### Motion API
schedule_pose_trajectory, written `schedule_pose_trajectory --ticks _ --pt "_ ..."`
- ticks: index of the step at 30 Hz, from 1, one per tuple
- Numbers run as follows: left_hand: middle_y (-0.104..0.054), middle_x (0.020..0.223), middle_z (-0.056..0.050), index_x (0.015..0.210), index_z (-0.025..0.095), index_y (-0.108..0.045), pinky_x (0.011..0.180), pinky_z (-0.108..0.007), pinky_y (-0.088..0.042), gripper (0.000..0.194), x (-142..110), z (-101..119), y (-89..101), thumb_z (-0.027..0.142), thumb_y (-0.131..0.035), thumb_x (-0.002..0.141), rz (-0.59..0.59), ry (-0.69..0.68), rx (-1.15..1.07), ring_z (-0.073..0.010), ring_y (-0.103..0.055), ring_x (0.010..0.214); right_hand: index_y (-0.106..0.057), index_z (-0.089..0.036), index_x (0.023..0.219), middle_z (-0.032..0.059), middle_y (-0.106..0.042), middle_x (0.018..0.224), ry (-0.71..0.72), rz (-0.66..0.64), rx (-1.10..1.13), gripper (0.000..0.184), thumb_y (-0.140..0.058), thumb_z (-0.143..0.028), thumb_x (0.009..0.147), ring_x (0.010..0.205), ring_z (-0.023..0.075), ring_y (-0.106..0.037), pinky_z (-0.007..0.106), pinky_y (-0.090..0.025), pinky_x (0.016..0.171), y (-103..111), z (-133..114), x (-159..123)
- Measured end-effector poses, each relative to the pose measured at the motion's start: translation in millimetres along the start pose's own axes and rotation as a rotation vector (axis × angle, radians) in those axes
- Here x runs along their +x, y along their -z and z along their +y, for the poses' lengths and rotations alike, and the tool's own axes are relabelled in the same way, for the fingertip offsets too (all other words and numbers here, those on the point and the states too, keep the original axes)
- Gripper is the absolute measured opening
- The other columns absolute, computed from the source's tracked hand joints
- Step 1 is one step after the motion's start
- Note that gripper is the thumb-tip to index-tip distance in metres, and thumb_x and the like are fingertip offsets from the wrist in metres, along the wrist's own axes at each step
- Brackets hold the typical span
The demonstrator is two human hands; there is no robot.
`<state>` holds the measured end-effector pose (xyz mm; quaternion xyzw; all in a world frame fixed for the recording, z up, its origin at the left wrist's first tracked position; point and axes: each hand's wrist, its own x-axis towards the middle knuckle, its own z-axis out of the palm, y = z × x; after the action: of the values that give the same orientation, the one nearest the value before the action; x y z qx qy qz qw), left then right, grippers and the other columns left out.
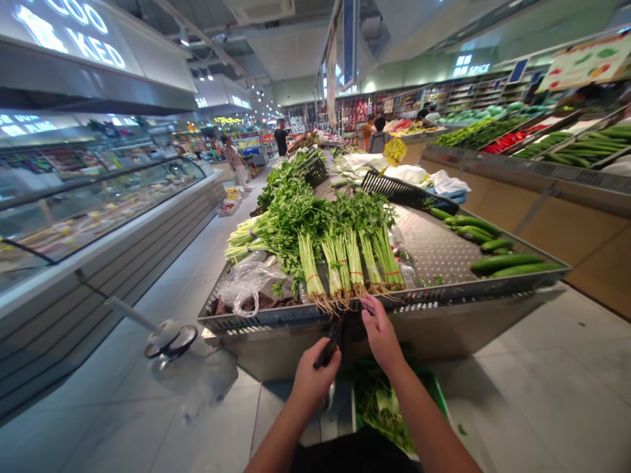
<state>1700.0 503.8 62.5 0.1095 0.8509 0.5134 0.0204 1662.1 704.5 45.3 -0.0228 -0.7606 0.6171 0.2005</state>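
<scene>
My left hand (314, 368) is closed around a slim black object (326, 353), like a handle; its exact kind I cannot make out. My right hand (382, 332) has its fingers stretched out and apart at the stand's front edge. Its fingertips are close to the root ends of a leafy celery bunch (355, 259); whether they touch I cannot tell. Several such bunches lie side by side, roots toward me, some tied with red bands. More leafy greens (296, 187) are heaped behind them on the display stand (428, 243).
Clear plastic bags (249, 282) lie at the stand's left corner, cucumbers (510, 263) along its right side. A green crate (438, 394) of leafy scraps stands below my arms. On the left floor is a plastic-wrapped roll stand (192, 368). Several people are farther back.
</scene>
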Motion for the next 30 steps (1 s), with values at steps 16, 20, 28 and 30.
schedule_pose_trajectory --ticks 16,20,28,30 --pt "-0.071 0.072 0.002 0.084 0.023 -0.072 0.066 -0.025 -0.046 0.020 12 -16 25.4 0.039 -0.061 0.089 0.059 0.056 0.105 -0.0194 -0.066 0.070 -0.052 -0.023 0.144 0.0180 -0.066 0.140 -0.075 -0.026 0.031 0.058 -0.051 -0.059 0.098 0.130 0.0303 -0.063 0.052 -0.053 0.109 4 4 -3" --pt "-0.072 0.074 0.001 0.083 0.025 -0.072 0.065 -0.024 -0.043 0.017 13 -5 9.0 0.035 -0.060 0.090 0.021 0.029 0.132 -0.0185 -0.066 0.070 -0.052 -0.024 0.145 0.0177 -0.065 0.140 -0.070 -0.036 0.027 0.057 -0.049 -0.058 0.099 0.129 0.0293 -0.064 0.050 -0.053 0.108 5 4 -5" --pt "-0.074 0.079 0.001 0.091 0.027 -0.072 0.068 -0.025 -0.042 0.019 11 -17 28.1 0.040 -0.059 0.092 0.122 0.080 0.208 -0.0203 -0.068 0.076 -0.054 -0.024 0.142 0.0169 -0.067 0.137 -0.085 -0.008 0.045 0.056 -0.051 -0.058 0.098 0.126 0.0297 -0.066 0.051 -0.054 0.107 9 12 -10" --pt "-0.072 0.075 0.001 0.088 0.026 -0.072 0.066 -0.025 -0.041 0.019 10 -22 36.8 0.040 -0.059 0.091 0.152 0.100 0.228 -0.0198 -0.065 0.071 -0.054 -0.024 0.142 0.0172 -0.067 0.138 -0.089 -0.010 0.056 0.056 -0.051 -0.058 0.098 0.126 0.0300 -0.066 0.051 -0.054 0.108 10 12 -11"
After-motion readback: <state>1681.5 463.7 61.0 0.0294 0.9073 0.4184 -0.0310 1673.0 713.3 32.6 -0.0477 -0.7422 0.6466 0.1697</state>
